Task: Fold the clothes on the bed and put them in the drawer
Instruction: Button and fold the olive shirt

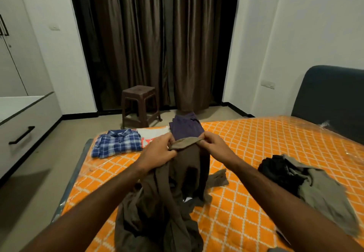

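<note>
A brown shirt [167,196] hangs from both my hands above the orange checked mattress [246,173], its lower part bunched on the bed. My left hand [157,149] grips its collar on the left and my right hand [211,142] pinches the collar on the right. Folded at the bed's far corner lie a blue plaid shirt [118,142], a white garment with orange print [151,133] and a purple garment [185,126]. An open grey drawer [25,122] with a black handle juts out at the left.
A loose heap of black and grey-green clothes [307,181] lies on the bed to the right. A brown plastic stool [139,104] stands on the floor before dark curtains [157,41]. A dark headboard [331,102] rises at the right. Floor runs between bed and drawer.
</note>
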{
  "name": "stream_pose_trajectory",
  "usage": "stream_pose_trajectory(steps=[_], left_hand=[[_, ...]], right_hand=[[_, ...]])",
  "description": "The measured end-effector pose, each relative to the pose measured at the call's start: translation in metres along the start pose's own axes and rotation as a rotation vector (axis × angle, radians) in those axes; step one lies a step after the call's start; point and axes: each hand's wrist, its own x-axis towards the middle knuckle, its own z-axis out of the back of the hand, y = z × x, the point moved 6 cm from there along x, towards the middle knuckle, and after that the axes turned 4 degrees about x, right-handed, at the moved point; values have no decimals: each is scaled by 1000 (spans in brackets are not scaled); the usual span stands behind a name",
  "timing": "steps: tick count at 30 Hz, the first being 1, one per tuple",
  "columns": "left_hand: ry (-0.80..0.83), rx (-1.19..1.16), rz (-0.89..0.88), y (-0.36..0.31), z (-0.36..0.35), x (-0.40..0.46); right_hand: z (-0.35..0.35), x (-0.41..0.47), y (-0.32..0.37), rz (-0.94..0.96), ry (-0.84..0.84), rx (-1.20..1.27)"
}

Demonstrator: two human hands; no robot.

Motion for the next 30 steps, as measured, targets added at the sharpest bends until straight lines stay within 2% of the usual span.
stream_pose_trajectory(steps=[2, 4, 7, 11, 15, 18, 19, 21, 22, 25, 27, 28, 30], left_hand=[[27, 312, -50, 11, 4, 6], [24, 394, -45, 24, 10, 11], [-100, 68, 59, 45, 33, 18], [-304, -291, 126, 47, 81, 33], [-517, -494, 136, 24, 137, 55], [-646, -728, 153, 13, 174, 74], [-673, -741, 157, 10, 185, 79], [-672, -662, 112, 3, 201, 81], [-634, -553, 49, -3, 206, 81], [-358, -221, -179, -12, 209, 82], [-118, -125, -264, -10, 202, 82], [-58, -26, -304, -8, 199, 80], [-56, 363, -361, 0, 195, 76]], right_hand=[[10, 8, 13, -7, 36, -41], [20, 19, 25, -1, 26, -59], [43, 29, 46, -21, 14, -30], [58, 25, 79, -68, 289, 12], [69, 24, 90, -127, 454, 63], [92, 30, 96, -106, 355, 68], [102, 34, 99, -81, 294, 62], [125, 38, 102, -31, 158, 40], [136, 40, 102, -8, 90, 36], [166, 43, 103, 62, -102, 51], [179, 43, 104, 97, -164, 82], [182, 41, 104, 95, -180, 112], [182, 38, 101, 39, -135, 165]])
